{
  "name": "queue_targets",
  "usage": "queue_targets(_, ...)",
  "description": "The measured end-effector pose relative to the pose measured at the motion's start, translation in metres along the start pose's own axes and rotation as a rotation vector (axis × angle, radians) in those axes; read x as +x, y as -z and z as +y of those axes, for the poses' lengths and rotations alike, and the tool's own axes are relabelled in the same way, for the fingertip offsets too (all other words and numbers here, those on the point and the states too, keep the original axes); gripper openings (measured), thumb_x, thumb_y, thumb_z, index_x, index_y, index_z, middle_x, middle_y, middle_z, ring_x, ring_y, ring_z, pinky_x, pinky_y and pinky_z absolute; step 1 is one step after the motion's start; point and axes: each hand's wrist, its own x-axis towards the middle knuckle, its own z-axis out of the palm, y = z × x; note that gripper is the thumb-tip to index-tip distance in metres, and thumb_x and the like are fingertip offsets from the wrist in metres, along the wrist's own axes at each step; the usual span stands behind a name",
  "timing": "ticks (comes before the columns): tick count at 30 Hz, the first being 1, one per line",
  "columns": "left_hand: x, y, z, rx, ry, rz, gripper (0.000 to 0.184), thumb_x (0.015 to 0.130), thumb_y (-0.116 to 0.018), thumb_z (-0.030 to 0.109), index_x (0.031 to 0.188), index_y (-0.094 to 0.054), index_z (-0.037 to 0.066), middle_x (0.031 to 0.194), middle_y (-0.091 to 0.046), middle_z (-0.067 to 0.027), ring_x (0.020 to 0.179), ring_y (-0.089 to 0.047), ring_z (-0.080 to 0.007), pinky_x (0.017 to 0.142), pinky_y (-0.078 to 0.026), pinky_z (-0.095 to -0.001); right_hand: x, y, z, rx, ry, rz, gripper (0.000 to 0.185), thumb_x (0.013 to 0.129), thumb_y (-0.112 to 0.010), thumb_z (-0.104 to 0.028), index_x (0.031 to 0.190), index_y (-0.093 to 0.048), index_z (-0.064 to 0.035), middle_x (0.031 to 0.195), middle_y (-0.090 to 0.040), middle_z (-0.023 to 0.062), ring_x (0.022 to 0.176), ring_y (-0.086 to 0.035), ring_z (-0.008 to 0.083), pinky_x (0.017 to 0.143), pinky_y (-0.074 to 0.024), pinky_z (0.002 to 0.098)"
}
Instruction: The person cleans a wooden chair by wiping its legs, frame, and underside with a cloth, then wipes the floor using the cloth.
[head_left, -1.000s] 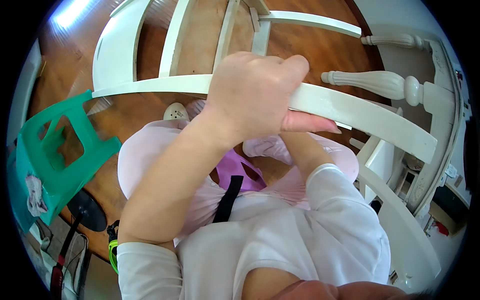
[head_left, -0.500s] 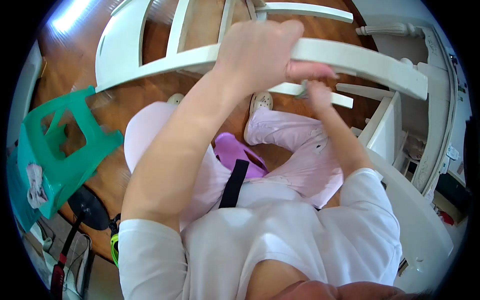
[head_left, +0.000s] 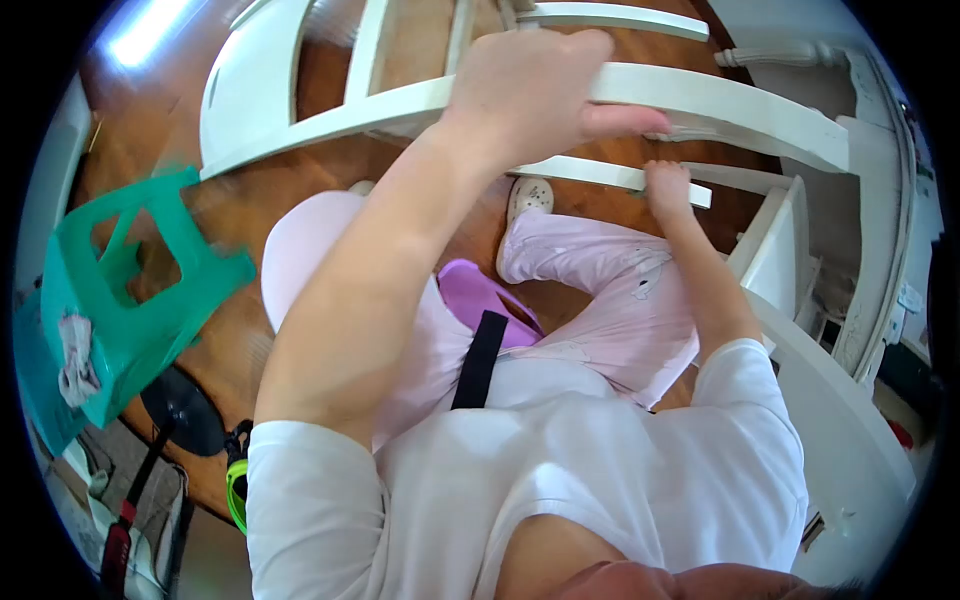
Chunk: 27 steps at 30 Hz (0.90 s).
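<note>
A white wooden chair frame lies on its side across my lap area, its long curved leg running from left to right. My left hand is wrapped over this upper leg, thumb along its near side. Lower down, my right hand is closed around the end of a second white chair leg. A small grey-green piece, perhaps cloth or sandpaper, is pinched there and mostly hidden by the fingers. Slats and a broad curved panel of the chair reach away to the far left.
A green plastic stool with a crumpled cloth on it is at left. A purple plastic seat shows between my legs. White furniture parts crowd the right. A black round base stands lower left.
My right hand has slid right along the lower leg toward its end, and the grey-green piece has become mostly hidden. My left hand keeps its hold; the view has shifted slightly.
</note>
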Motion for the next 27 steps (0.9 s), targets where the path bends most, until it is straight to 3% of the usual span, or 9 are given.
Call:
queue_targets(3,0.003,-0.006,-0.006,0.023,-0.048,0.045,0.068,0.067,-0.058,0.074,0.07,-0.058,0.006,0.061,-0.061,-0.013,0.061,-0.062,-0.0323,0.056,-0.048,-0.0414,0.0,0.007,-0.006,-0.051,-0.018,0.034,0.013,0.075,-0.066,-0.022,0.083,-0.065,-0.0123,0.083,-0.065,0.0036,0.088,-0.063,0.0206,0.073,-0.047,0.0373)
queue_targets(5,0.001,-0.004,-0.004,0.005,0.01,0.002,0.055,0.07,-0.067,0.062,0.086,-0.065,0.009,0.069,-0.063,-0.0105,0.068,-0.063,-0.0307,0.06,-0.048,-0.0373,-0.008,0.001,0.008,-0.03,-0.031,-0.005,0.018,0.073,-0.068,-0.022,0.088,-0.064,-0.0122,0.088,-0.064,0.0036,0.091,-0.062,0.0212,0.074,-0.048,0.0392)
queue_targets(8,0.001,-0.004,-0.005,-0.033,-0.001,0.001,0.053,0.072,-0.068,0.06,0.089,-0.065,0.01,0.07,-0.065,-0.0094,0.067,-0.064,-0.0293,0.06,-0.048,-0.0356,-0.023,0.027,0.041,0.125,-0.113,-0.109,0.04,0.066,-0.078,-0.023,0.1,-0.058,-0.0143,0.099,-0.06,0.0029,0.098,-0.059,0.0236,0.08,-0.0488,0.0439)
queue_targets(13,-0.001,-0.005,-0.007,-0.121,0.003,0.034,0.052,0.074,-0.069,0.055,0.094,-0.065,0.008,0.071,-0.064,-0.0095,0.063,-0.061,-0.025,0.059,-0.047,-0.0326,-0.043,0.024,0.084,0.228,-0.249,-0.095,0.04,0.065,-0.077,-0.017,0.1,-0.058,-0.0136,0.099,-0.064,0.0059,0.095,-0.063,0.0264,0.077,-0.0509,0.0426)
queue_targets(14,0.0,-0.008,-0.007,-0.114,0.002,0.085,0.061,0.069,-0.063,0.068,0.083,-0.064,0.009,0.063,-0.062,-0.0084,0.06,-0.063,-0.0287,0.055,-0.048,-0.0361,-0.044,0.022,0.089,0.323,-0.31,-0.126,0.039,0.065,-0.076,-0.015,0.099,-0.058,-0.0132,0.098,-0.065,0.0077,0.093,-0.064,0.0281,0.075,-0.0516,0.0419)
queue_targets(15,0.001,-0.01,-0.007,-0.115,-0.013,0.082,0.061,0.069,-0.063,0.068,0.083,-0.064,0.009,0.063,-0.062,-0.0084,0.06,-0.063,-0.0287,0.055,-0.048,-0.0361,-0.045,0.015,0.091,0.328,-0.325,-0.124,0.039,0.065,-0.076,-0.015,0.099,-0.058,-0.0132,0.098,-0.065,0.0077,0.093,-0.064,0.0281,0.075,-0.0516,0.0419)
queue_targets(18,0.001,-0.01,-0.005,-0.116,-0.019,0.105,0.06,0.07,-0.064,0.066,0.088,-0.065,0.009,0.065,-0.063,-0.0091,0.062,-0.063,-0.029,0.056,-0.048,-0.036,-0.052,0.0,0.089,0.483,-0.38,0.029,0.031,0.069,-0.069,-0.007,0.099,-0.061,-0.0113,0.096,-0.065,0.0129,0.087,-0.064,0.0311,0.073,-0.0512,0.0403)
queue_targets(25,0.001,-0.006,-0.008,-0.184,0.024,0.054,0.053,0.073,-0.069,0.056,0.087,-0.064,0.006,0.069,-0.064,-0.0112,0.064,-0.062,-0.028,0.058,-0.047,-0.0341,-0.051,0.019,0.1,0.855,-0.434,-0.165,0.046,0.067,-0.063,0.004,0.112,-0.063,-0.0079,0.101,-0.065,0.0173,0.094,-0.062,0.0314,0.08,-0.0494,0.0375)
queue_targets(27,-0.001,-0.006,-0.01,-0.156,0.02,0.028,0.051,0.075,-0.069,0.054,0.087,-0.063,0.005,0.069,-0.064,-0.011,0.063,-0.062,-0.0261,0.058,-0.047,-0.0332,-0.055,0.01,0.094,0.897,-0.442,-0.083,0.046,0.067,-0.062,0.005,0.112,-0.062,-0.0069,0.1,-0.065,0.0166,0.093,-0.063,0.0298,0.08,-0.0495,0.036)
